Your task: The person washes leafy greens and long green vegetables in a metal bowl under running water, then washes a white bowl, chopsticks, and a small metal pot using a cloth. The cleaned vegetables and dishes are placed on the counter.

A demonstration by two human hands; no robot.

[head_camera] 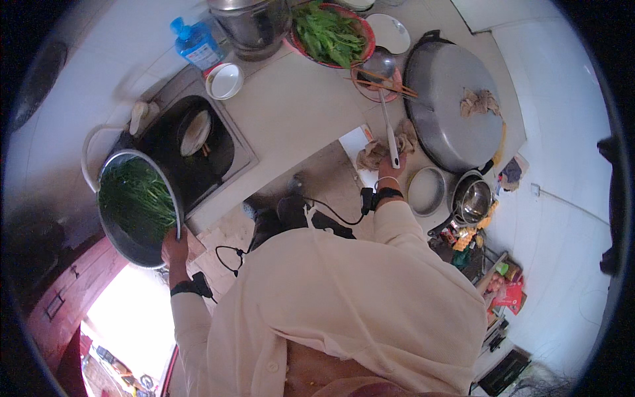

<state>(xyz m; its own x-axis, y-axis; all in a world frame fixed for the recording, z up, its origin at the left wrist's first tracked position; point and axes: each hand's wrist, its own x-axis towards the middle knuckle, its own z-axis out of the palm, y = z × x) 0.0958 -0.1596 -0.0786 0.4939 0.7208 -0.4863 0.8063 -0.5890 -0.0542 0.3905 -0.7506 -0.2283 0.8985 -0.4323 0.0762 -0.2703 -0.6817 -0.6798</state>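
At the left, my left hand (174,250) grips the rim of a deep metal pot (144,250), which is tilted beside the sink. Long green leafy vegetables (144,198) lie inside it, and its pale handle (85,159) stands out to the far side. My right hand (391,166) is at the counter edge, against a crumpled brown cloth (372,155). The handle of a ladle (388,119) crosses over that hand, and its bowl rests on a red-rimmed dish (367,93). The right fingers are mostly hidden, so their grip is unclear.
The sink (225,149) holds a bowl (196,133). A white bowl (224,81) and blue bottle (198,47) stand behind it. Further along are a basket of greens (327,34), chopsticks (397,85), a large lidded pan (451,104), a round tin (426,191) and a saucepan (471,201).
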